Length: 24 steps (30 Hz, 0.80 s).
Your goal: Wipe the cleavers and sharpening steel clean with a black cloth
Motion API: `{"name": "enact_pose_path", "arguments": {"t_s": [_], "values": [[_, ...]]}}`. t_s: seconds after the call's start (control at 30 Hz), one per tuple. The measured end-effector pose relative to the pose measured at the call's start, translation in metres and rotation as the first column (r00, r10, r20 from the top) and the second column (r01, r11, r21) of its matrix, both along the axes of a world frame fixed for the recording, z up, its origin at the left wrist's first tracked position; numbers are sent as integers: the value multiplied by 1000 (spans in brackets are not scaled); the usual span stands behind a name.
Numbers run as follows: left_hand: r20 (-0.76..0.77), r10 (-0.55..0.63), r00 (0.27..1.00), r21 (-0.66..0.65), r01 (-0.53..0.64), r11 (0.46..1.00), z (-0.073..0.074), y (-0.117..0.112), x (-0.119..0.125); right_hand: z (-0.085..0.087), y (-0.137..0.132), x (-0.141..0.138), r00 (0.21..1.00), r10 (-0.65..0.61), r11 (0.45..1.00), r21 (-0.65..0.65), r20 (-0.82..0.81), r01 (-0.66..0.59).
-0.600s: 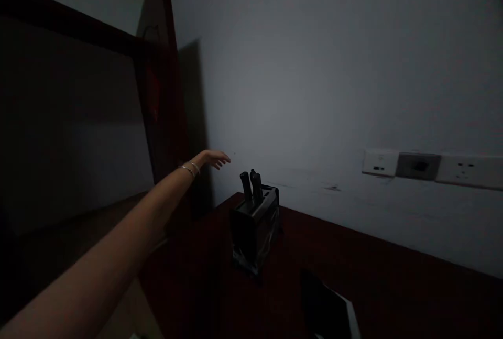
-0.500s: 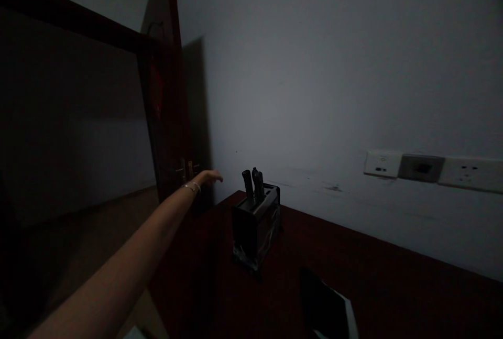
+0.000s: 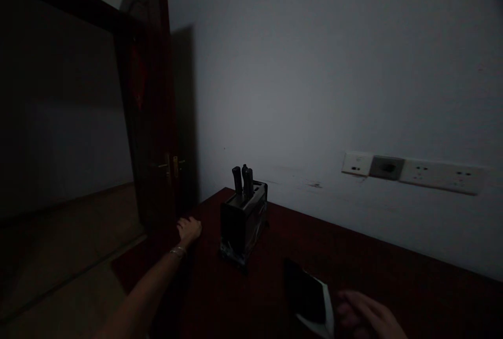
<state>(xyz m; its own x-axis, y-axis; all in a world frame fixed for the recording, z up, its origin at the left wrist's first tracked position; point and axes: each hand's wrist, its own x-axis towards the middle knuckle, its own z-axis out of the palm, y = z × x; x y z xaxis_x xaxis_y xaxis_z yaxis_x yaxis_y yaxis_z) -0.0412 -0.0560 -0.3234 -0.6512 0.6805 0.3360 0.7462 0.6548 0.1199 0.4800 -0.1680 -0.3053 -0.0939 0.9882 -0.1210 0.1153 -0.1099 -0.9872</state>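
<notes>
My left hand (image 3: 189, 228) is at the left edge of the dark red table (image 3: 334, 252), its fingers apart and nothing visible in them. To its right stands a black knife block (image 3: 243, 223), upright, with several black knife handles (image 3: 244, 181) sticking out of the top. In the lower right, my right hand (image 3: 367, 314) has its fingers curled; the dimness hides whether anything is in them. Just left of that hand is a dark object with a pale edge (image 3: 310, 299); its kind is unclear, and I cannot tell whether they touch.
A dark red door (image 3: 151, 119) with a metal handle (image 3: 168, 166) stands open at the left, beside a dim doorway and floor (image 3: 58, 286). Behind the table rises a pale wall (image 3: 283, 77) with a row of sockets (image 3: 418, 171). The room is dark.
My left hand has come down and back from near the door handle to the table edge. My right hand has entered at the lower right. The view has shifted slightly.
</notes>
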Motion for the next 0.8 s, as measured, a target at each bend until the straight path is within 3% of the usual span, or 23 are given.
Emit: {"name": "enact_pose_path", "arguments": {"t_s": [0.17,0.27,0.37,0.5,0.63,0.8], "values": [[-69,-21,997,11,22,1000,-10,6,-9,90,27,-65,986,161,942,288,51,-169],[-97,-28,995,17,30,999,-12,7,-12,139,57,-107,982,175,837,514,71,-187],[-121,-24,992,29,28,999,-14,8,-14,171,88,-145,985,144,741,650,90,-168],[-159,-25,987,43,33,999,-16,8,-15,185,115,-189,981,86,700,690,173,-183],[-181,-13,983,53,23,998,-18,10,-16,179,125,-216,970,72,705,676,231,-214],[-211,-4,978,60,17,998,-22,12,-18,173,125,-229,969,42,673,710,244,-208]]}}
